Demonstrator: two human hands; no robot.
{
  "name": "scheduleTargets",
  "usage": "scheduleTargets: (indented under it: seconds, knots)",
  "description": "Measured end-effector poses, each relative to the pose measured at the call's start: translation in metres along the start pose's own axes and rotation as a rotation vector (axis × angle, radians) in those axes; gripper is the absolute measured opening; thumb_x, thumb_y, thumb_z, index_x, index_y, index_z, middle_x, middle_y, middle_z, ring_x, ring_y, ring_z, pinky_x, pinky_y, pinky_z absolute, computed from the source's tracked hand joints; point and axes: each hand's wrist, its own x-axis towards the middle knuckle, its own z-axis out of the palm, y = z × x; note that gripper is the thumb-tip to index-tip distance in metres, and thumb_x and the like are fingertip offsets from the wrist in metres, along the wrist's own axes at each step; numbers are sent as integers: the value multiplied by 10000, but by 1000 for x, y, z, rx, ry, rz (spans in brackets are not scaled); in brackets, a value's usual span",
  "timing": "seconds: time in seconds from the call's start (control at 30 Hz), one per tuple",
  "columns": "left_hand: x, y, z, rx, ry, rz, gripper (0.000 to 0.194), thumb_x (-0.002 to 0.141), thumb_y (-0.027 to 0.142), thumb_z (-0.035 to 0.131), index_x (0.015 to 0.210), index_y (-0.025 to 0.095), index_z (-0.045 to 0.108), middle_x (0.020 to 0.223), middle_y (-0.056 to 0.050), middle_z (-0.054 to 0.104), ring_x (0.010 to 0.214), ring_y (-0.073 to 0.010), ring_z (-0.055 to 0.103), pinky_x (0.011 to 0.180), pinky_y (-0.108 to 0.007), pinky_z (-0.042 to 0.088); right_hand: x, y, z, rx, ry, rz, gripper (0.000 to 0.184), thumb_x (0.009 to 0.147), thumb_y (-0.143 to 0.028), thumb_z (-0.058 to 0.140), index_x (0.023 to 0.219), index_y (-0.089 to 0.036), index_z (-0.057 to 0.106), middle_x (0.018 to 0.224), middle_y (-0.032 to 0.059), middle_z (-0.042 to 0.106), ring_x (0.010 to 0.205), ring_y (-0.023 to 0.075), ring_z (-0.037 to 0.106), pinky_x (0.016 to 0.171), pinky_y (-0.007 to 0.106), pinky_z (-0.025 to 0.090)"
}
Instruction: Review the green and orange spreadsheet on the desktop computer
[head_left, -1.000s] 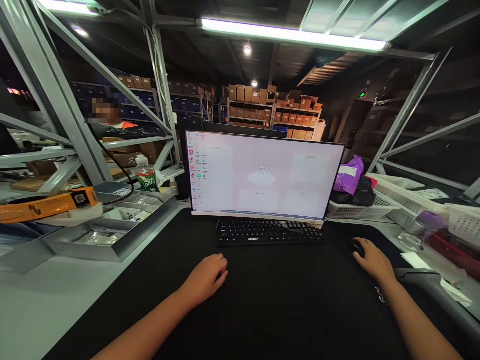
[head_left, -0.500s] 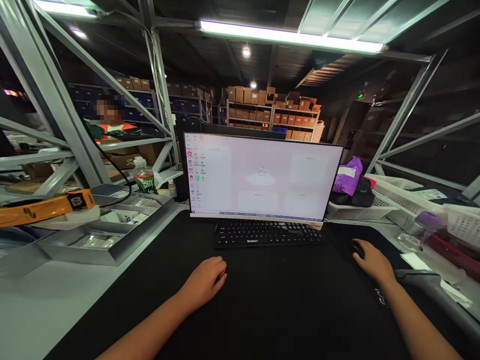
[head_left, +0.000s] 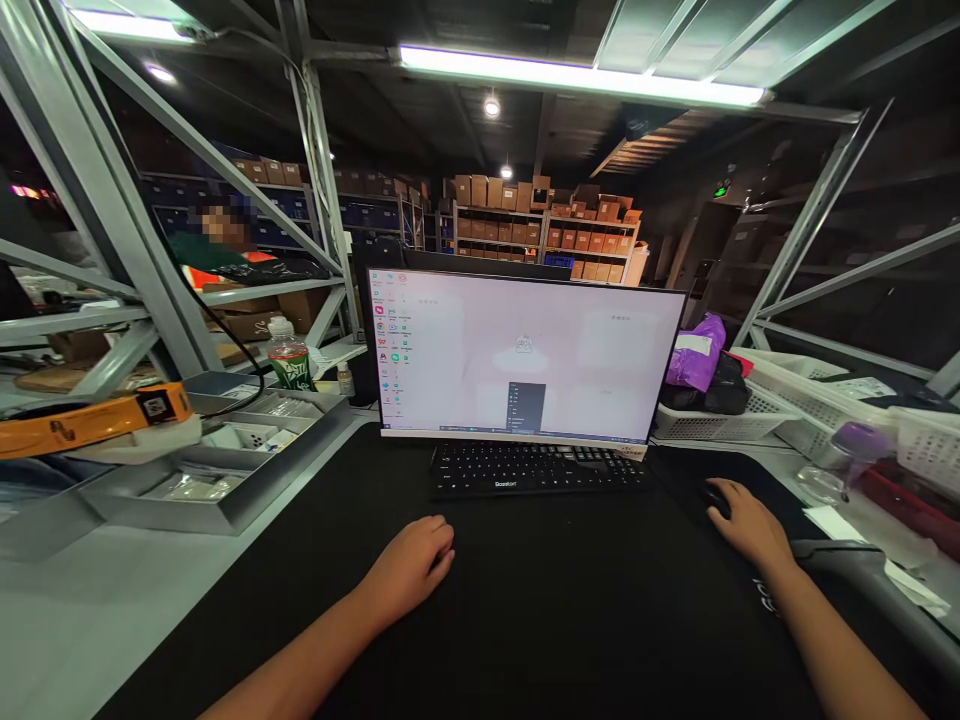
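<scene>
Two bare hands on one black mat (head_left: 570, 600), itself spread over one pale tabletop (head_left: 90, 600). One left hand (head_left: 412, 562) resting left of centre, fingers loosely curled in. One right hand (head_left: 750, 522) over one dark mouse (head_left: 706, 491) toward the mat's right side, fingers closed about it, most of it hidden beneath them. Beyond both hands, one black keyboard (head_left: 517, 470), just in front of one monitor (head_left: 465, 350) showing one dark menu (head_left: 526, 407). To the left, two bottles (head_left: 291, 366), one large, one small, and one orange package (head_left: 97, 420). To the right, at least three white baskets (head_left: 720, 425), one purple bag (head_left: 694, 350) in the leftmost.
</scene>
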Motion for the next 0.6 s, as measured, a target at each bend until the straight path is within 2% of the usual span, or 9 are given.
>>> scheduleTargets:
  seconds: [0.07, 0.23, 0.33, 0.5, 0.6]
  knots:
    - [0, 0, 0, 4, 2, 4, 188, 916, 218, 448, 754, 129, 485, 848, -47, 529, 791, -157, 474, 759, -324, 374, -1, -5, -4, -5, -22, 23, 603, 808, -441, 389, 1290, -139, 589, 1311, 91, 532, 1165, 250, 530, 1017, 402, 435]
    - [0, -1, 0, 6, 2, -1, 183, 916, 215, 444, 758, 132, 486, 854, -49, 530, 802, -165, 481, 762, -329, 376, -1, -14, -13, -61, -95, 78, 634, 825, -481, 337, 1341, -192, 565, 1373, 30, 488, 1159, 240, 536, 995, 395, 451]
    - [-1, -1, 1, 3, 8, 2, 184, 921, 220, 445, 767, 132, 493, 862, -48, 528, 805, -163, 480, 764, -328, 376, -1, -16, -16, -74, -117, 89, 641, 826, -491, 325, 1335, -189, 572, 1381, 35, 482, 1163, 250, 534, 982, 415, 456]
    - [-1, -2, 2, 9, 6, 2, 176, 916, 205, 448, 761, 129, 486, 859, -46, 524, 798, -158, 475, 759, -324, 372, 1, -14, -12, -4, -66, 49, 619, 813, -467, 360, 1273, -140, 614, 1323, 82, 519, 1190, 238, 522, 1056, 386, 412]
    - [-1, -2, 3, 7, 14, 8, 175, 919, 207, 444, 768, 130, 487, 861, -46, 523, 803, -159, 472, 770, -326, 372, 1, -7, -6, -2, -55, 42, 596, 821, -443, 391, 1316, -164, 574, 1325, 72, 520, 1155, 241, 535, 1026, 408, 428]
